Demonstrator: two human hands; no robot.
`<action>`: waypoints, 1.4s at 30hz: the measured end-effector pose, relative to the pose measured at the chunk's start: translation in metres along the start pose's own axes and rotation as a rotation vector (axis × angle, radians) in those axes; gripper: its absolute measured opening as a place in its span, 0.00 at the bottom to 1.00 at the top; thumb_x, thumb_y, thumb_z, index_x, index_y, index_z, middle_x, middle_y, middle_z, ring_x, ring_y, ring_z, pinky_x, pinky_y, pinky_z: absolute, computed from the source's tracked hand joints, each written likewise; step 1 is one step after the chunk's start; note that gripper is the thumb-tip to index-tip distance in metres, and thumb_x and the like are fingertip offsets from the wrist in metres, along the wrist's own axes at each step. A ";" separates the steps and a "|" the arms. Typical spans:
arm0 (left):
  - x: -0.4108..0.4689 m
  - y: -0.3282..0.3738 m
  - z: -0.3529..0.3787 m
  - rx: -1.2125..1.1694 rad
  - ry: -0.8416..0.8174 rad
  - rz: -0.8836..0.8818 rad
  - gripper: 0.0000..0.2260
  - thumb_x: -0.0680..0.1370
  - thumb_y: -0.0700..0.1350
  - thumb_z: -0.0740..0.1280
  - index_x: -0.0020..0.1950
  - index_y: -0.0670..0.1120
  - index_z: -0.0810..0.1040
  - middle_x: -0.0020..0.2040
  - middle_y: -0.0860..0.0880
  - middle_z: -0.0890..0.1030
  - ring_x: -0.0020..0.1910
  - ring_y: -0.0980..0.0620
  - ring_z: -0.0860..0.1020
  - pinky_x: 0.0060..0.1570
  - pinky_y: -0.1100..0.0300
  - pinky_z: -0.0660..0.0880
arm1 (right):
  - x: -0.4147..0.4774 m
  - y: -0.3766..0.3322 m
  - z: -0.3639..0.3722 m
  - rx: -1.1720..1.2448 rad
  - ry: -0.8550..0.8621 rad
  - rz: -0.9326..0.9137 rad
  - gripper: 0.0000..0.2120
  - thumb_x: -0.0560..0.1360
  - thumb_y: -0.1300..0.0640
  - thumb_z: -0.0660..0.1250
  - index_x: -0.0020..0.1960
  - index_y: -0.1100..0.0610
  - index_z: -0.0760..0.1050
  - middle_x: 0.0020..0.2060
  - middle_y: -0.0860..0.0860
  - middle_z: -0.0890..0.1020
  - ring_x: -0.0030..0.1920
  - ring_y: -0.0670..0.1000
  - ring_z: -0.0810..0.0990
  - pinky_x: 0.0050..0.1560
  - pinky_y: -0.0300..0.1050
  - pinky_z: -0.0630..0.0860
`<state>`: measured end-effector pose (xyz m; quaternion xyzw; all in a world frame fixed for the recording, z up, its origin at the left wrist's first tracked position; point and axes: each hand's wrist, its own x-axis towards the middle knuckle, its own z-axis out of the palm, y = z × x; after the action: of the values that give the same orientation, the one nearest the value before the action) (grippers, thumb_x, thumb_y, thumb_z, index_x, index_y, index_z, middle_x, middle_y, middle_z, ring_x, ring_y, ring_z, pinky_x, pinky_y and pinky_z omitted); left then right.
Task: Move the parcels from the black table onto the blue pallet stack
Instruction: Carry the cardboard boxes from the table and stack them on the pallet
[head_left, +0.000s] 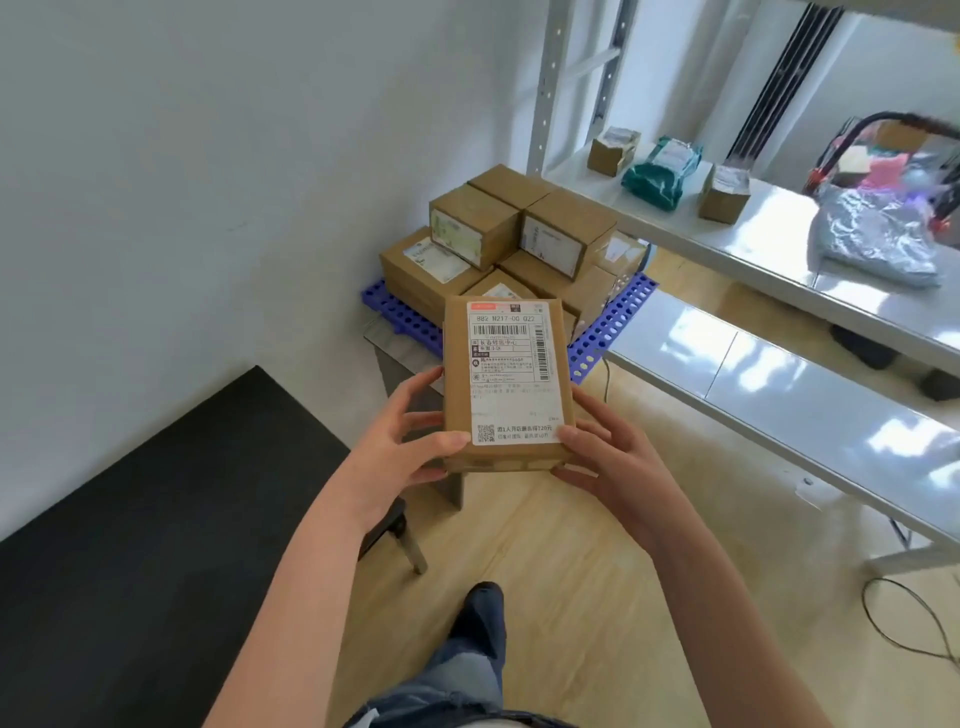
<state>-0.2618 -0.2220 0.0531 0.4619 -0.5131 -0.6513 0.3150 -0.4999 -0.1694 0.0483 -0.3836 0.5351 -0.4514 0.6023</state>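
Your left hand (402, 439) and right hand (605, 457) hold the labelled parcel (506, 384) mid-frame, fingers (415, 382) curled round its sides, below the blue pallet stack (395, 309).

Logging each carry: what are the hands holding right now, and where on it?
Both hands, left and right, grip one labelled cardboard parcel by its near end, one on each side.

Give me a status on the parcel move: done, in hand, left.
Done: several cardboard boxes sit stacked on the blue pallet. In hand: a labelled parcel, gripped by the left hand and right hand, in the air short of the pallet. Left: only part of the black table is in view, so how many remain cannot be told.
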 end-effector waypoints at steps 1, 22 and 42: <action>0.011 0.004 0.002 -0.007 0.000 -0.001 0.32 0.59 0.58 0.77 0.59 0.74 0.69 0.59 0.52 0.77 0.59 0.53 0.77 0.48 0.59 0.79 | 0.009 -0.005 -0.005 -0.007 0.006 -0.004 0.30 0.62 0.43 0.75 0.63 0.34 0.74 0.55 0.46 0.84 0.58 0.50 0.82 0.56 0.49 0.77; 0.204 0.039 0.112 -0.074 0.193 -0.050 0.30 0.63 0.55 0.77 0.59 0.69 0.67 0.57 0.50 0.78 0.50 0.53 0.82 0.45 0.58 0.80 | 0.167 -0.051 -0.162 0.037 -0.009 0.062 0.30 0.63 0.47 0.75 0.64 0.39 0.74 0.56 0.49 0.83 0.54 0.48 0.84 0.46 0.39 0.80; 0.307 0.032 0.188 -0.458 0.725 -0.096 0.29 0.60 0.52 0.76 0.60 0.61 0.73 0.53 0.50 0.84 0.49 0.49 0.84 0.45 0.52 0.79 | 0.333 -0.104 -0.254 -0.235 -0.418 0.089 0.24 0.75 0.51 0.70 0.69 0.43 0.71 0.56 0.47 0.83 0.56 0.48 0.83 0.58 0.48 0.79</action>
<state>-0.5528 -0.4316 0.0069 0.6025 -0.1894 -0.5578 0.5384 -0.7591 -0.5125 0.0135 -0.5123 0.4637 -0.2701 0.6705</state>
